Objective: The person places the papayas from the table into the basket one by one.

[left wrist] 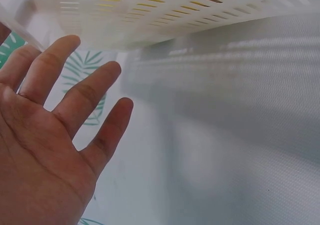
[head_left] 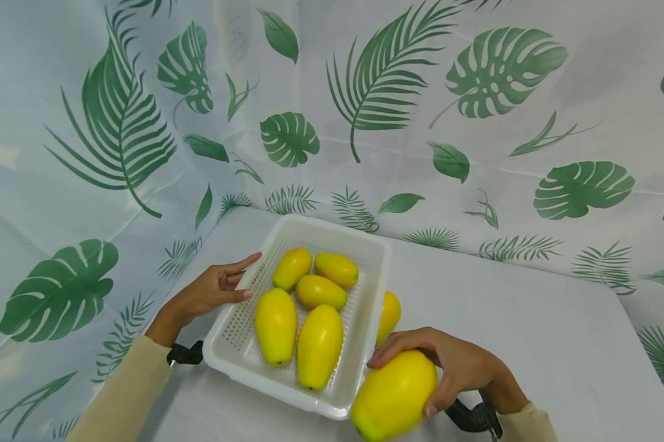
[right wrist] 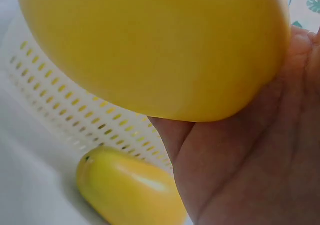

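Note:
My right hand grips a large yellow papaya, fingers over its top and thumb on the near side. The papaya is beside the near right corner of a white perforated plastic basket, and it fills the upper part of the right wrist view. At the basket's left rim is my left hand, its fingers extended and spread; whether it touches the rim is hard to tell. Inside the basket lie several yellow papayas, smaller ones at the far end. Another papaya rests outside, along the basket's right wall.
A white cloth-covered table extends right of the basket. Behind and to the left hangs a white curtain printed with green leaves. Black straps with wrist cameras sit on both wrists.

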A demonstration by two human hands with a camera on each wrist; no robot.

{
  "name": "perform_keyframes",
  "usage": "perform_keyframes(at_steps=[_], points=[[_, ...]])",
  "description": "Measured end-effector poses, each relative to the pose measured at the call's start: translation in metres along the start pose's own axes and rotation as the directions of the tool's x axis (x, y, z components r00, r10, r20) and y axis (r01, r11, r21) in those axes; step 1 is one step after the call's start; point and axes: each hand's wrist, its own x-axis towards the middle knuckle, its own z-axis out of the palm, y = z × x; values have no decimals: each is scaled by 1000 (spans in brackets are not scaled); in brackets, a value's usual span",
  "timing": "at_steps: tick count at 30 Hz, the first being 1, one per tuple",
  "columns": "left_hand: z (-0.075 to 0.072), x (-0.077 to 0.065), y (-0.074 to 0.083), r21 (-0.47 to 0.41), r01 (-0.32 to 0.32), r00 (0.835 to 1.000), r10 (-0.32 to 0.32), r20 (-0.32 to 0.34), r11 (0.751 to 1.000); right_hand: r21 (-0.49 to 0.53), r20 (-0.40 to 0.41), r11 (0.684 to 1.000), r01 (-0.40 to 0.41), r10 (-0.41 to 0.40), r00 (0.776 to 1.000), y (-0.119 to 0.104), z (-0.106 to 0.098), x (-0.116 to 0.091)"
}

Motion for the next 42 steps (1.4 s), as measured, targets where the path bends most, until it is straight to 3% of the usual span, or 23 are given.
perform_keyframes(at_steps=[12, 22, 30, 37, 42], points=[[0, 1, 0, -8, 11, 1000, -11, -13, 1000, -57, -51, 998, 10, -13, 999, -10, -9, 17], [0, 1, 0, -19, 28, 999, -28, -23, 999, -83, -148, 997, -6, -6, 989, -16, -15, 34], [-1, 2, -3, -21, 7, 1000, -7, -9, 1000, -69, -194, 998, 4, -18, 981, -15, -23, 46], [0, 1, -1, -12, 29, 999, -30, -28, 999, -89, -275, 996, -13, -12, 961, -15, -28, 53], [1, 2, -2, -14, 35, 999, -36, -31, 999, -43, -337, 998, -44, 27, 941, -13, -32, 58]])
